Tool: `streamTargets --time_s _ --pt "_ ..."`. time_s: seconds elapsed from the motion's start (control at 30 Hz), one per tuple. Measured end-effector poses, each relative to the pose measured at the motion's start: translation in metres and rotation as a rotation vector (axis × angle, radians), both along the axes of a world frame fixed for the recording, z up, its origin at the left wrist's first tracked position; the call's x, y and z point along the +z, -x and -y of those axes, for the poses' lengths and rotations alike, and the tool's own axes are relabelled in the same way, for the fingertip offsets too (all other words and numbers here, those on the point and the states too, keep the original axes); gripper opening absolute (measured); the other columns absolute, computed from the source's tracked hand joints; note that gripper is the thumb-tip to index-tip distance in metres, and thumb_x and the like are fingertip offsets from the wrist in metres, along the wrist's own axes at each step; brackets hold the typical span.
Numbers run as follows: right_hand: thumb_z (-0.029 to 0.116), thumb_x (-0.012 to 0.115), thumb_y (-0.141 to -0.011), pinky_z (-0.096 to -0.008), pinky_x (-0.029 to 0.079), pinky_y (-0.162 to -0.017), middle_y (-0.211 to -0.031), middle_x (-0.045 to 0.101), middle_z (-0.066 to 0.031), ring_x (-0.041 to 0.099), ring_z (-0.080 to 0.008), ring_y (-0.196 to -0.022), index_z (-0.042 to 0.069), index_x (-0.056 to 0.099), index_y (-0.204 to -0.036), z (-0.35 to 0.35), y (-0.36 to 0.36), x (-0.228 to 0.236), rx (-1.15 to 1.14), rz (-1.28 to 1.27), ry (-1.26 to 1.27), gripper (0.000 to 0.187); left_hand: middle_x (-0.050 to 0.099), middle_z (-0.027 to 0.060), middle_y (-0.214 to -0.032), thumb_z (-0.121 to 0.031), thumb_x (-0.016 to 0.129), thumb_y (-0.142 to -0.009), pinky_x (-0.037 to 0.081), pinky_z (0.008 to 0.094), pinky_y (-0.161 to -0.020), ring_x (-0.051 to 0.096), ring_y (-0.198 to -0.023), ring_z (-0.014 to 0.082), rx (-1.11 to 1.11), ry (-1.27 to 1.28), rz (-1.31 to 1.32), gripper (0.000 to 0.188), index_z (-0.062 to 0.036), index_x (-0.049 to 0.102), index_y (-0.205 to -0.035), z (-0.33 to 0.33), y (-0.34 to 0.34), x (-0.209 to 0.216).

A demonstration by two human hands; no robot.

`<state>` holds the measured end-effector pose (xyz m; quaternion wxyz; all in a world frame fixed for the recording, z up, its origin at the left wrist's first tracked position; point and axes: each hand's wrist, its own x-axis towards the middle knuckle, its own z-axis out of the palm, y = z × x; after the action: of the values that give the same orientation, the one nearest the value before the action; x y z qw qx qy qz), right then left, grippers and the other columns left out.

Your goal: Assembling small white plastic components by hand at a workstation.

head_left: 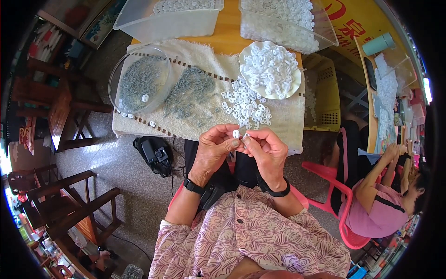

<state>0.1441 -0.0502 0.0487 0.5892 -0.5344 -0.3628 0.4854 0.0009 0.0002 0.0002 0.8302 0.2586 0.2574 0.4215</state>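
Above the towel's (287,116) near edge, a small white piece (236,134) is clamped between thumb and forefinger of the left hand (214,148); the right hand (270,152) pinches another white bit (246,136) beside it, probably for fine control. Loose pieces (253,104) lie just beyond, likely for easy reach, below the plate (278,96) toward the far right corner.

Here's 1 view, live from the person's head: the left of 2 side-by-side fisheye cameras, aimed steeply down! The patterned shirt (241,228) looms very near along the lower edge, the left hand (217,145) and right hand (268,149) sit close, mid-frame, and the table (230,28) runs away toward the top. And what width: floor (116,162) sweeps in at left, a co-worker (378,207) at right, straight edges bowing toward the rim!
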Motion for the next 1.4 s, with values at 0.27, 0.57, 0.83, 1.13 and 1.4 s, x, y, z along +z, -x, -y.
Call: streamTargets --time_s 0.27,0.57,0.83,1.13,1.4 --pt "-0.004 0.060 -0.087 -0.0216 0.054 -0.064 -0.086 0.066 -0.0088 0.065 -0.0106 -0.072 -0.004 0.059 -0.099 0.001 0.000 -0.002 -0.004 -0.003 -0.004 0.012 0.066 0.0073 -0.093 0.006 0.066 -0.081 0.056 0.0276 -0.075 0.064 -0.081 0.0139 0.018 -0.025 -0.065 0.031 0.0031 0.060 -0.112 0.001 -0.001 0.003" --pt "-0.005 0.061 -0.086 -0.0211 0.054 -0.064 -0.086 0.065 -0.0075 0.064 -0.0094 -0.072 -0.005 0.061 -0.096 0.000 -0.001 -0.005 -0.019 0.061 -0.009 0.010 0.066 0.0045 -0.091 0.005 0.068 -0.081 0.053 0.0239 -0.075 0.063 -0.081 0.0103 0.024 -0.156 -0.246 0.031 0.0016 0.062 -0.111 0.001 -0.001 0.005" --pt "-0.004 0.061 -0.086 -0.0210 0.053 -0.063 -0.085 0.066 -0.0072 0.063 -0.0084 -0.070 -0.004 0.061 -0.096 0.000 -0.002 -0.003 -0.013 0.080 0.006 0.010 0.066 0.0031 -0.090 0.004 0.068 -0.082 0.052 0.0216 -0.073 0.063 -0.081 0.0084 0.023 -0.195 -0.295 0.030 0.0010 0.063 -0.111 0.001 -0.001 0.008" --pt "-0.002 0.061 -0.087 -0.0197 0.051 -0.060 -0.085 0.067 -0.0071 0.062 -0.0079 -0.068 -0.004 0.061 -0.097 0.000 -0.004 -0.001 0.003 -0.001 0.106 0.010 0.065 0.0019 -0.088 0.002 0.068 -0.082 0.051 0.0210 -0.072 0.062 -0.080 0.0075 0.007 -0.184 -0.326 0.030 0.0006 0.063 -0.112 0.002 -0.001 0.010" --pt "-0.002 0.061 -0.087 -0.0196 0.051 -0.060 -0.085 0.067 -0.0071 0.061 -0.0074 -0.067 -0.004 0.062 -0.096 0.000 -0.005 -0.004 0.013 0.036 0.080 0.010 0.066 0.0033 -0.091 0.002 0.067 -0.083 0.053 0.0228 -0.074 0.063 -0.081 0.0089 -0.023 -0.194 -0.298 0.029 0.0014 0.062 -0.112 0.003 -0.003 0.017"
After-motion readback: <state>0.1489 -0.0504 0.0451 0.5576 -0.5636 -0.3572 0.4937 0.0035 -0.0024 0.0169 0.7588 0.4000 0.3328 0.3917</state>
